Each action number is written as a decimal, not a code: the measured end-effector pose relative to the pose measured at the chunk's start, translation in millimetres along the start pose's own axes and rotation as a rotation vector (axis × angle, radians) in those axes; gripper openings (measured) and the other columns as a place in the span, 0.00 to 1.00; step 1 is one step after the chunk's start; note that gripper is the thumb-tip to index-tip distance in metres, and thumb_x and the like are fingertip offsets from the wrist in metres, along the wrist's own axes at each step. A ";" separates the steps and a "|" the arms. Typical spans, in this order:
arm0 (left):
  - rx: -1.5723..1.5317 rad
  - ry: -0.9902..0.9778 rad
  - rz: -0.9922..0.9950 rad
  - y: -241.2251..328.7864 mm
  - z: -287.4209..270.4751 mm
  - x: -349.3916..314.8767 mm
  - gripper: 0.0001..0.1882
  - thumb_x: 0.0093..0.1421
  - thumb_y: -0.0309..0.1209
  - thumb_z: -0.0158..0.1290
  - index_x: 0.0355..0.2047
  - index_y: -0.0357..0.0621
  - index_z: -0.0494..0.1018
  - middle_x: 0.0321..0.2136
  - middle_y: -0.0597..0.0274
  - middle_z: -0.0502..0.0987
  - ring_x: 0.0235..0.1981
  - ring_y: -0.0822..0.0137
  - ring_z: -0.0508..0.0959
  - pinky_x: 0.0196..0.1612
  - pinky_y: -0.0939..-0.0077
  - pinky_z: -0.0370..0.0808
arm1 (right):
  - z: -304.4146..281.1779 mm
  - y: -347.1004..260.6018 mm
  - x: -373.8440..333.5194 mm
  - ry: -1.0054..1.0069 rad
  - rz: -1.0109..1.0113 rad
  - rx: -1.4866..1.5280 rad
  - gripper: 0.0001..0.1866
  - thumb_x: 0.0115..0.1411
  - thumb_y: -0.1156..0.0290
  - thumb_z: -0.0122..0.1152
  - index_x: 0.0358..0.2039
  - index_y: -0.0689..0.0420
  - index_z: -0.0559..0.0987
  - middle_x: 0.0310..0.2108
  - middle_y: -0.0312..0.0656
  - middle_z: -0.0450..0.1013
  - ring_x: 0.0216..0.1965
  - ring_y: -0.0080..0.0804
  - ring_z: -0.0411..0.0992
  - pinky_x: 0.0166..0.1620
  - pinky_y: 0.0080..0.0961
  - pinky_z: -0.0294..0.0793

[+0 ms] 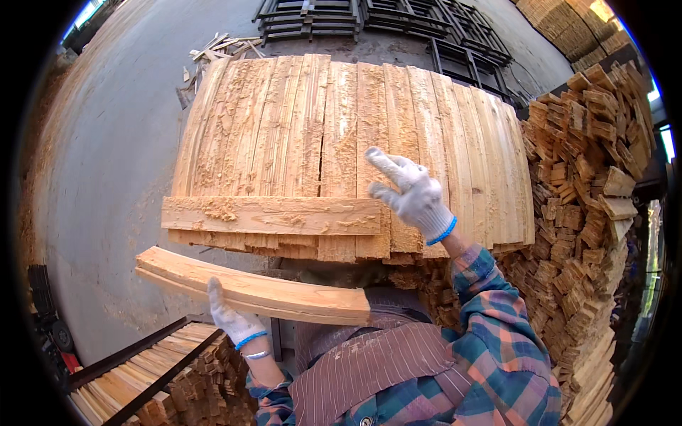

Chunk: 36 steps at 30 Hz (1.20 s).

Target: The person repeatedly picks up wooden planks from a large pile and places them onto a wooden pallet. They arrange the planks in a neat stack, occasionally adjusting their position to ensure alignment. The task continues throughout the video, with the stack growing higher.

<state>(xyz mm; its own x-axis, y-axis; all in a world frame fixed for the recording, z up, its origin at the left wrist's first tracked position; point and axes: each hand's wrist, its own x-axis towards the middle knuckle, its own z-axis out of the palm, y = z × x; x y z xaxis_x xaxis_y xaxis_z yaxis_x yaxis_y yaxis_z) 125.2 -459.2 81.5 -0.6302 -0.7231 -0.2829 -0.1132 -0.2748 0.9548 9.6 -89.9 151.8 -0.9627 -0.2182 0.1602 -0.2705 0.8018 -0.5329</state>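
My left hand [234, 321], in a white knit glove with a blue cuff, grips wooden planks [256, 284] from below, its thumb over the near edge. They look like two planks laid together, held level, with their right end against my striped apron [383, 366]. Over the large stack of boards [284, 128] is my right hand [418, 199], gloved the same way, fingers stretched out and nothing in them. One single plank [273, 215] lies crosswise along the near edge of that stack, its right end just left of my right hand. Sawdust clings to the boards.
Short wood pieces form a tall pile [575, 206] on the right. At lower left a dark metal rack [153, 387] holds more boards. Black metal frames [312, 20] stand beyond the stack, near wood scraps [224, 48] on the grey floor [121, 163].
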 end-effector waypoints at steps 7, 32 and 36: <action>0.093 -0.427 0.028 118.2 21.6 172.9 0.18 0.64 0.37 0.55 0.50 0.38 0.75 0.42 0.59 0.78 0.42 0.68 0.80 0.50 0.73 0.78 | -164.8 246.2 -172.8 0.190 1.171 -0.750 0.38 0.62 0.42 0.52 0.66 0.50 0.62 0.61 0.51 0.66 0.58 0.50 0.68 0.58 0.45 0.69; 1.022 -0.417 0.037 86.4 216.2 273.6 0.53 0.49 0.74 0.52 0.53 0.32 0.73 0.44 0.47 0.78 0.38 0.62 0.80 0.41 0.68 0.79 | -158.2 403.7 -225.5 0.264 1.380 -0.504 0.36 0.65 0.38 0.44 0.54 0.58 0.76 0.52 0.53 0.74 0.52 0.51 0.72 0.55 0.40 0.69; 1.036 -0.422 0.037 93.2 212.4 261.4 0.53 0.49 0.74 0.52 0.53 0.33 0.73 0.42 0.45 0.78 0.36 0.62 0.81 0.39 0.66 0.80 | -153.2 396.7 -224.4 0.310 1.351 -0.476 0.36 0.65 0.38 0.43 0.54 0.59 0.76 0.53 0.54 0.73 0.53 0.52 0.71 0.56 0.40 0.68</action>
<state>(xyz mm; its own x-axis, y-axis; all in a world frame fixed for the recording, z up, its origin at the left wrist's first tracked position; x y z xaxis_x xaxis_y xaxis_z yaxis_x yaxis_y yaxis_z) -213.3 -539.2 115.9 -0.8344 -0.3928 -0.3867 -0.5499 0.5451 0.6328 120.2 362.4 31.8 -0.4178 0.9082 -0.0264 0.9042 0.4128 -0.1101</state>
